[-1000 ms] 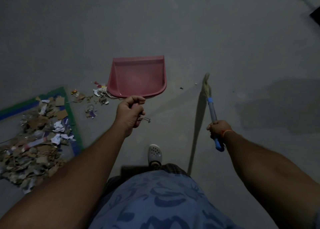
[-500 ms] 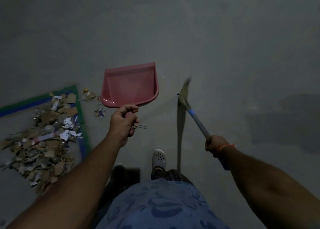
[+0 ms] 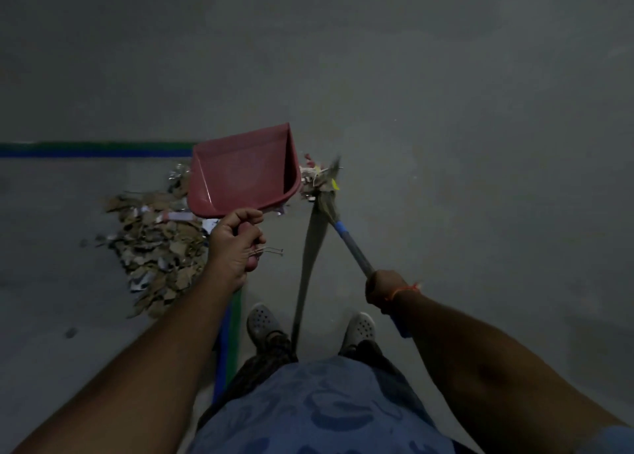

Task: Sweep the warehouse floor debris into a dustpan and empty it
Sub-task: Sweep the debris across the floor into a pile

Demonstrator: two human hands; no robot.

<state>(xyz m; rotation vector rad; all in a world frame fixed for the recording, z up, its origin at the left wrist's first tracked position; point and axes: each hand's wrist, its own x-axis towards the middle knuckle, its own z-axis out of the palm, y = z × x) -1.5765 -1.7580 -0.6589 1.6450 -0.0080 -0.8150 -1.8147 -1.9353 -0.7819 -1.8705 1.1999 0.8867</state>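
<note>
My left hand [image 3: 236,244] grips the handle of a red dustpan [image 3: 243,172], which is held above the floor with nothing in its tray. A big pile of cardboard and paper scraps [image 3: 154,247] lies on the grey floor just left of and below the pan. My right hand [image 3: 386,287] grips the blue-taped handle of a broom [image 3: 346,237]. Its straw head [image 3: 326,193] rests in a small cluster of scraps [image 3: 314,179] right of the dustpan.
A blue and green tape line [image 3: 92,149] runs across the floor at the left, and another strip [image 3: 228,344] runs toward my feet. My two grey shoes [image 3: 264,325] stand below the dustpan. Bare concrete floor [image 3: 480,144] spreads ahead and to the right.
The view has swung so the big pile now sits close under the dustpan. The broom head has moved left into the small scrap cluster beside the pan. Both grips are unchanged.
</note>
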